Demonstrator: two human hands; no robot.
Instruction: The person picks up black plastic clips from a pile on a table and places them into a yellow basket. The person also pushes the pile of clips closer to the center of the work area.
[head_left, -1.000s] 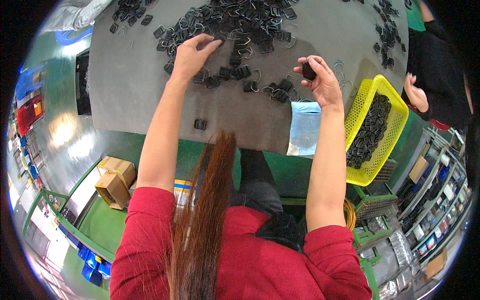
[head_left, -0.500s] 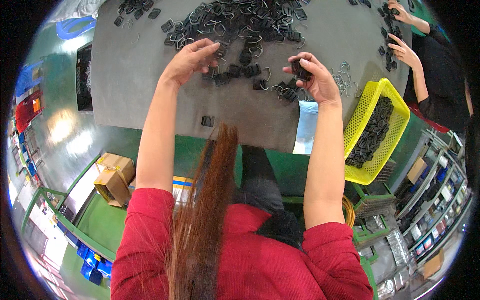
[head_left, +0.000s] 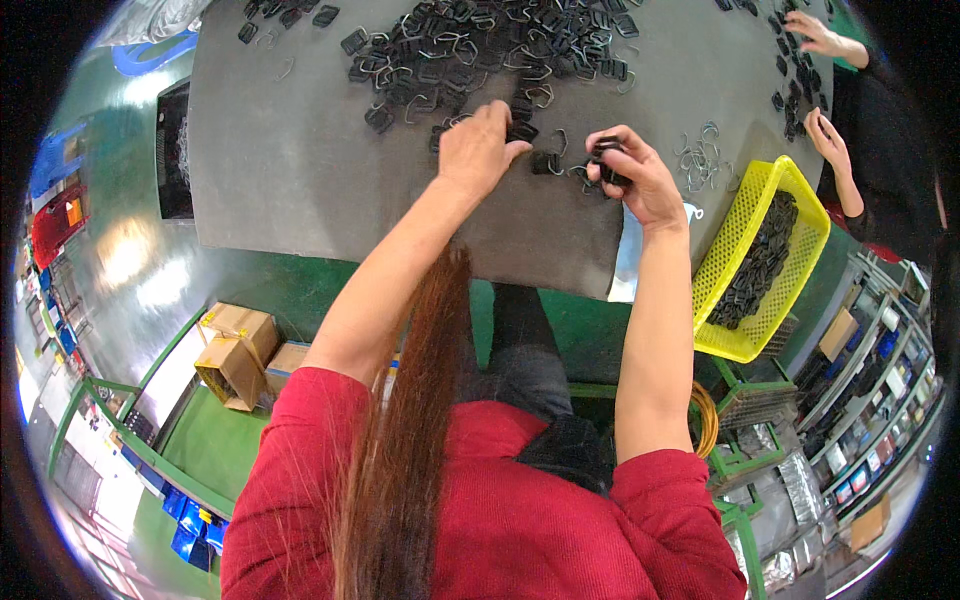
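My right hand (head_left: 645, 185) is closed around small black plastic buckles (head_left: 610, 160); how many cannot be made out. Low over the grey table, my left hand (head_left: 475, 152) has its thumb and fingers apart beside a black buckle (head_left: 521, 131). My hand partly hides the loose buckles there. Between the hands lie another black buckle (head_left: 546, 162) and bent wire hooks. Beyond them spreads a large pile of black buckles with wire hooks (head_left: 480, 45).
A yellow perforated basket (head_left: 715, 340) of black pieces stands right of my right forearm. Near it are loose wire hooks (head_left: 703, 160) and a pale blue packet (head_left: 628, 255). At the far right, a co-worker's hands (head_left: 815, 35) are over more buckles. Cardboard boxes (head_left: 238, 340) sit lower left.
My left hand has moved right and lower, from the pile's near left edge to the loose buckles between my hands. My right hand still holds black buckles. The co-worker's hands have shifted.
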